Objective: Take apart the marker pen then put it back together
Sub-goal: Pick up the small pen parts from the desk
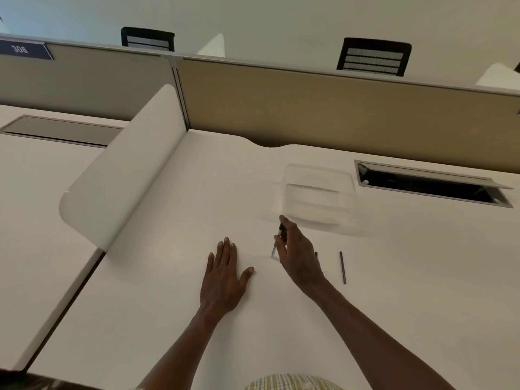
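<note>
My right hand [299,254] is over the middle of the white desk [168,277], its fingers closed around a marker pen body [277,243] with a pale barrel and a dark end near my fingertips. The barrel slants down to the left and its lower tip is close to the desk. A thin dark rod [342,267], a loose pen part, lies on the desk to the right of that hand. A small dark bit [316,253] shows just past the hand's edge. My left hand [225,274] lies flat on the desk, palm down, fingers spread, holding nothing.
A clear plastic container [318,192] sits just beyond my right hand. A rectangular cable opening [430,184] is at the back right. A white curved divider [118,178] rises on the left. A tan partition [309,108] closes off the far edge.
</note>
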